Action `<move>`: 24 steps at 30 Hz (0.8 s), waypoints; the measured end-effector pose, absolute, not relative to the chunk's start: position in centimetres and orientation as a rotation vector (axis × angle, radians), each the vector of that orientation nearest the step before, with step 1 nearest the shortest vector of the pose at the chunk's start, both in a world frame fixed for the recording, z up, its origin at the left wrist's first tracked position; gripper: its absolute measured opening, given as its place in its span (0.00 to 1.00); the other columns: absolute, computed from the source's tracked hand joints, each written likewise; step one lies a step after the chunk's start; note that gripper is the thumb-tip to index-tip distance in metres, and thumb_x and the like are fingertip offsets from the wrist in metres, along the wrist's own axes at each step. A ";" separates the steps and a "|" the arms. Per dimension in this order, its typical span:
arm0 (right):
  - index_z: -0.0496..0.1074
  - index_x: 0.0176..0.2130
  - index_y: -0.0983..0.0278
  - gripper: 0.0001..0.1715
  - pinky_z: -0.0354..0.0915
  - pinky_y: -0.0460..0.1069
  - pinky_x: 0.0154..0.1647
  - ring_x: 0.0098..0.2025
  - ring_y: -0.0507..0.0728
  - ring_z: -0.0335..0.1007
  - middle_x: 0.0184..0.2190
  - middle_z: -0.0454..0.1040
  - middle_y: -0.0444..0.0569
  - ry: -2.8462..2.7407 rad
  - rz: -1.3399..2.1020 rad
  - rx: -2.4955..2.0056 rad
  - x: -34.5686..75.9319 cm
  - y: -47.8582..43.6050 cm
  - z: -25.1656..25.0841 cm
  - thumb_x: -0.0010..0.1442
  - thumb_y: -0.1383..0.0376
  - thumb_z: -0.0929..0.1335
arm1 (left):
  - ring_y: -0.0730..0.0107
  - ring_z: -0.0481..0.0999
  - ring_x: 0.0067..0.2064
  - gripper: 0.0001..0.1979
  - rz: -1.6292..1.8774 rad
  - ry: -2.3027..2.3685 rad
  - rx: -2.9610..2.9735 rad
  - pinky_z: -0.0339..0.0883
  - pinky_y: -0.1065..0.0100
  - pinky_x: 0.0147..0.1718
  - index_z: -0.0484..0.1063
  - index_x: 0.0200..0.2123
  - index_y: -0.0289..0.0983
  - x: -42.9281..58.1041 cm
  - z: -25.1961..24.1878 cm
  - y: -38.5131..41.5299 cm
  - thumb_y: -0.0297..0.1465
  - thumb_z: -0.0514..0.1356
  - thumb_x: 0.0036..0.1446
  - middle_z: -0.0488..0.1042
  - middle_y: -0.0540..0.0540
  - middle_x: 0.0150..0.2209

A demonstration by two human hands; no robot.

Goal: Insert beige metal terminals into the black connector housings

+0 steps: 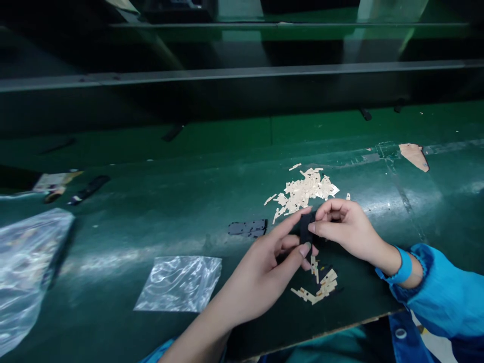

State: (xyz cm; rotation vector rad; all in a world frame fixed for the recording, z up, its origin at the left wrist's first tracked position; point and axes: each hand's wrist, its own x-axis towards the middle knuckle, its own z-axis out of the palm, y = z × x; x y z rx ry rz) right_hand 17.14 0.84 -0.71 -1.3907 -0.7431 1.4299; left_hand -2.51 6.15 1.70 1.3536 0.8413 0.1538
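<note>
Nearby, pale pieces [304,191] lie heaped beyond a black strip [306,229], pinched between left hand [270,272] and right hand [346,227], long axis pointing forward.

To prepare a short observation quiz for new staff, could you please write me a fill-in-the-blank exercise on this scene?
1. The left hand holds a part coloured ____.
2. The surface of the bench is coloured ____.
3. A blue band is worn on the person's ____ wrist.
4. The small bag lies nearer the ____ hand.

Missing words: black; green; right; left.
</note>
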 end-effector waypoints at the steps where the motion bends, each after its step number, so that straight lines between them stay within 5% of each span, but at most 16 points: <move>1: 0.76 0.28 0.64 0.16 0.63 0.46 0.27 0.24 0.50 0.68 0.22 0.75 0.41 -0.745 1.432 -1.386 17.2 0.9 -0.7 0.49 0.61 0.82 | 0.65 0.81 0.36 0.36 0.157 0.831 1.324 0.74 0.63 0.43 0.53 0.74 0.35 -2.6 1.7 6.3 0.37 0.59 0.68 0.81 0.49 0.32; 13: 0.77 0.28 0.63 0.17 0.64 0.47 0.28 0.24 0.50 0.66 0.23 0.74 0.41 -0.805 1.515 -1.232 17.2 0.5 -0.7 0.54 0.55 0.81 | 0.69 0.77 0.30 0.33 0.238 0.732 1.181 0.73 0.64 0.36 0.56 0.74 0.37 -2.9 0.3 6.4 0.37 0.59 0.71 0.78 0.48 0.33; 18: 0.76 0.28 0.63 0.19 0.63 0.48 0.32 0.29 0.51 0.65 0.26 0.73 0.42 -0.906 1.423 -1.216 17.3 0.2 -1.0 0.56 0.54 0.80 | 0.75 0.69 0.24 0.31 0.209 0.607 1.070 0.64 0.71 0.25 0.61 0.73 0.40 -3.4 0.1 6.9 0.38 0.60 0.70 0.75 0.50 0.30; 24: 0.75 0.28 0.63 0.20 0.62 0.48 0.30 0.29 0.52 0.64 0.28 0.71 0.44 -1.019 1.366 -1.280 17.3 -0.1 -1.0 0.56 0.52 0.80 | 0.78 0.59 0.22 0.30 0.162 0.528 0.952 0.60 0.73 0.24 0.63 0.72 0.41 -3.3 0.0 7.3 0.41 0.59 0.71 0.67 0.53 0.25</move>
